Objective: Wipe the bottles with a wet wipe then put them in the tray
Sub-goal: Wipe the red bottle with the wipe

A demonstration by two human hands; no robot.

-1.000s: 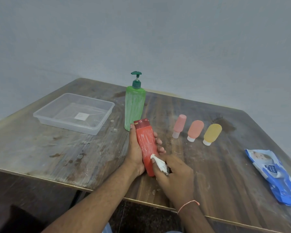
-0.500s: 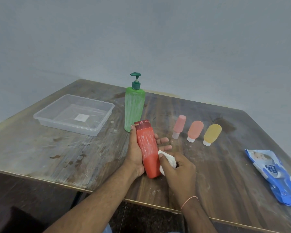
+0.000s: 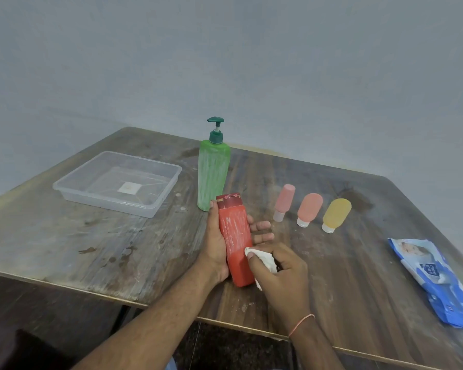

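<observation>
My left hand (image 3: 216, 241) holds a red bottle (image 3: 234, 233) from underneath, cap pointing away from me, just above the table. White smears streak its upper face. My right hand (image 3: 281, 273) pinches a crumpled white wet wipe (image 3: 262, 259) against the bottle's lower right side. A green pump bottle (image 3: 213, 173) stands upright just behind the red one. Three small tubes lie to the right: pink (image 3: 284, 201), orange (image 3: 309, 208) and yellow (image 3: 336, 213). The clear plastic tray (image 3: 155, 206) sits at the left with nothing in it.
A blue wet-wipe pack (image 3: 436, 279) lies at the table's right edge. The worn wooden table (image 3: 91, 247) has its front edge close to my forearms. A plain grey wall stands behind.
My right hand with the wipe slid from the bottle's front face round to its lower right side and back a little. The left hand's fingers spread out further under the bottle.
</observation>
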